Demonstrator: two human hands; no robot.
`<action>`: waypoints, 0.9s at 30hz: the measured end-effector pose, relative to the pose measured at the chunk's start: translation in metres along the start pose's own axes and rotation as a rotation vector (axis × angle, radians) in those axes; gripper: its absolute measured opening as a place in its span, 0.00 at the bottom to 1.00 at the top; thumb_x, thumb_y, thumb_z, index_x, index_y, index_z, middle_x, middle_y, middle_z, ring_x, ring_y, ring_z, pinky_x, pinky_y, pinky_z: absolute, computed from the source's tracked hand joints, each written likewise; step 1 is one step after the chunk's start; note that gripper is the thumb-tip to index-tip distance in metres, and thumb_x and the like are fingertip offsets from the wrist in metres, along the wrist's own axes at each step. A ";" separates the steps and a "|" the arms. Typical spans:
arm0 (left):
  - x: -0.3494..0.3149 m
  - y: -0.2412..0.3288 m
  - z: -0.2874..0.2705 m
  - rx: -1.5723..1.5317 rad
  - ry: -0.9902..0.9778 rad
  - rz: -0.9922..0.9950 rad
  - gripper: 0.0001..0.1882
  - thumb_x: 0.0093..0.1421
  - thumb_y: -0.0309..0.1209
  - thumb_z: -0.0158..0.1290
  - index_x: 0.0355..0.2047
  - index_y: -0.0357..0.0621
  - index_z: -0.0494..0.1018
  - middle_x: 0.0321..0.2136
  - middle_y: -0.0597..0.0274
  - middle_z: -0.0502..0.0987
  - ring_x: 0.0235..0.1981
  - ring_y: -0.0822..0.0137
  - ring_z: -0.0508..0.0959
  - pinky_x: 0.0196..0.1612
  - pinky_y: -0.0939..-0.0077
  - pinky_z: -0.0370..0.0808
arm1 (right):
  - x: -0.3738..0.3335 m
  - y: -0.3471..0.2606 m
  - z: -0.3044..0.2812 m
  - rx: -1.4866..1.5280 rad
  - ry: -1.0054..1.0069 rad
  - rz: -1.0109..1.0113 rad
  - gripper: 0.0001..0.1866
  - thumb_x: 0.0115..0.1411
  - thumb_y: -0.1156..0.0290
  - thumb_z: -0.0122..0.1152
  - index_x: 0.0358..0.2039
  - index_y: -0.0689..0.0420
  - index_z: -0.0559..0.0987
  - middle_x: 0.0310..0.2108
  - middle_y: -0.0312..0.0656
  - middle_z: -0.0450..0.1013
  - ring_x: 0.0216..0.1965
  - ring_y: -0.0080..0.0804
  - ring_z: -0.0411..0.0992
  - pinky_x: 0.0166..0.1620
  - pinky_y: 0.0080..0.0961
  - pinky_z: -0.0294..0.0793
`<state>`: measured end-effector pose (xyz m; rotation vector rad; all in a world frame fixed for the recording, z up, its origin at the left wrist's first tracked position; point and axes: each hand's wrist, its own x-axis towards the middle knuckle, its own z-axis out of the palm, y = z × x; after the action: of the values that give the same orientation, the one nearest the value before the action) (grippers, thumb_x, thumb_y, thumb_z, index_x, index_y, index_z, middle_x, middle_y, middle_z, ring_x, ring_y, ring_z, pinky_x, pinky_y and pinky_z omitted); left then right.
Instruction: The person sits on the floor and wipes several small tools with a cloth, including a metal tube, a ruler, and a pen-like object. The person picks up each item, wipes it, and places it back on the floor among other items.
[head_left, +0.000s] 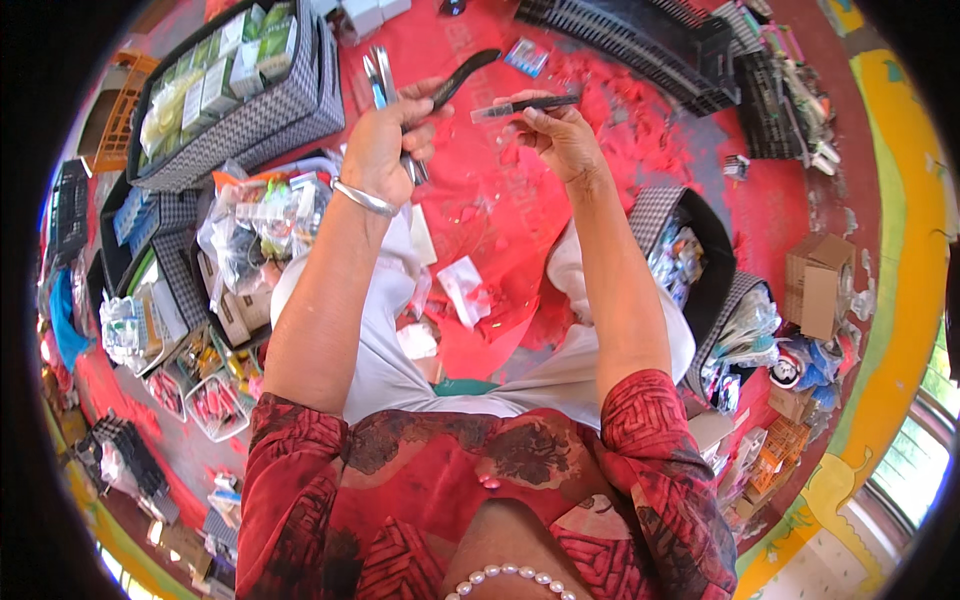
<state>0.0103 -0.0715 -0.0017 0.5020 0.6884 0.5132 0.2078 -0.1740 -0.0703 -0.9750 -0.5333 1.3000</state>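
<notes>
My left hand (382, 145) is raised at the upper middle, fingers wrapped round a bundle of slender silver-and-blue tools (379, 78) whose kind I cannot make out. A curved black handle-like piece (472, 72) sticks out from the same hand to the right. My right hand (567, 142) pinches a slim black pen-like thing (545, 103) with a clear, see-through end pointing left towards my left hand. The two hands are apart. Between and below them lies red sheeting (480, 180) with a crumpled white paper (464, 290) on it.
At upper left stands a checked fabric box (250, 110) full of green-and-white cartons. Plastic bags (265, 230) of goods fill a box by my left knee. Another checked box (655, 215) is by my right knee. Black crates (640, 45), a cardboard box (820, 275) and an orange basket (780, 455) stand right.
</notes>
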 end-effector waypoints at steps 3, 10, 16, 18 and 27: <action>0.000 -0.003 0.005 -0.031 -0.079 0.006 0.13 0.53 0.20 0.42 0.40 0.37 0.68 0.28 0.54 0.73 0.11 0.82 0.57 0.13 0.90 0.55 | -0.012 -0.037 0.015 -0.023 0.016 -0.005 0.09 0.54 0.74 0.55 0.37 0.60 0.76 0.33 0.39 0.74 0.27 0.25 0.73 0.27 0.18 0.72; -0.003 -0.017 0.020 0.058 -0.191 -0.035 0.15 0.54 0.22 0.46 0.44 0.39 0.67 0.30 0.59 0.73 0.11 0.84 0.56 0.14 0.91 0.54 | -0.061 -0.085 0.030 -0.146 0.253 -0.028 0.08 0.50 0.70 0.61 0.30 0.58 0.77 0.27 0.35 0.73 0.20 0.22 0.69 0.23 0.17 0.65; 0.002 -0.034 0.028 0.128 -0.181 -0.078 0.14 0.54 0.23 0.48 0.43 0.38 0.67 0.30 0.58 0.74 0.11 0.84 0.57 0.15 0.90 0.56 | -0.084 -0.077 0.034 -0.016 0.409 -0.171 0.06 0.50 0.72 0.60 0.29 0.58 0.76 0.23 0.36 0.73 0.20 0.22 0.70 0.23 0.15 0.66; 0.004 -0.039 0.031 0.122 -0.168 -0.091 0.11 0.54 0.22 0.48 0.39 0.38 0.68 0.29 0.58 0.74 0.12 0.84 0.58 0.15 0.90 0.56 | -0.082 -0.076 0.031 -0.062 0.375 -0.192 0.06 0.49 0.73 0.60 0.30 0.58 0.76 0.22 0.36 0.72 0.20 0.22 0.71 0.23 0.15 0.66; 0.001 -0.050 0.049 0.176 -0.135 -0.071 0.03 0.57 0.27 0.46 0.29 0.40 0.67 0.15 0.71 0.62 0.13 0.79 0.58 0.16 0.85 0.54 | -0.082 -0.078 0.054 -0.126 0.341 -0.256 0.07 0.47 0.76 0.60 0.29 0.59 0.75 0.20 0.36 0.72 0.18 0.22 0.69 0.22 0.15 0.64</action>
<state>0.0589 -0.1219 0.0009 0.6688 0.6223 0.3497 0.1888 -0.2341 0.0381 -1.1639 -0.4608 0.8579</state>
